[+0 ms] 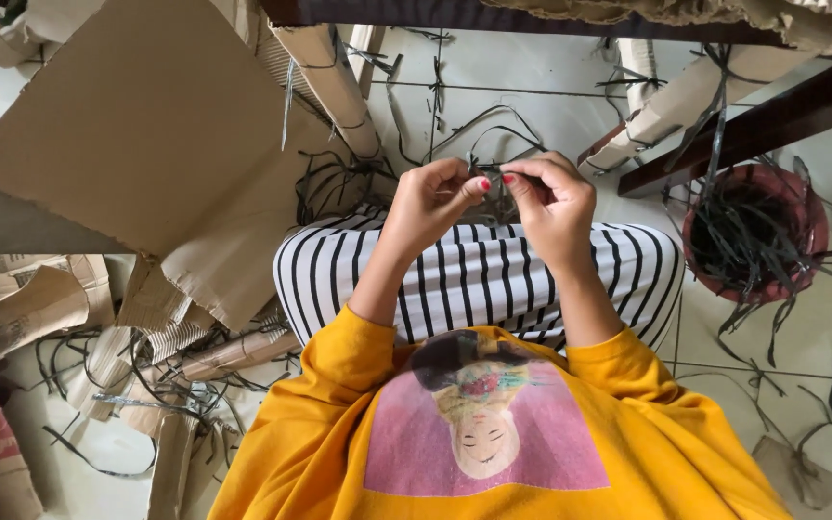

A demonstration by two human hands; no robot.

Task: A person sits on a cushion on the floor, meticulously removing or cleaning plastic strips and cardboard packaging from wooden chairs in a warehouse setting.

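Observation:
My left hand (432, 197) and my right hand (553, 197) meet above my knees, which are covered by black and white striped trousers (474, 279). Both hands pinch a thin dark strip (491, 173) between thumb and fingertips. The strip loops upward and trails off toward the tiled floor ahead of me. My fingertips almost touch each other. I wear a yellow top with a printed picture on the front.
A reddish round basket (753, 236) with several dark strips stands at the right. Large sheets of brown cardboard (137, 125) lie at the left, rolled cardboard tubes (334, 82) ahead. Loose dark strips litter the floor. A dark wooden bar (753, 125) crosses the upper right.

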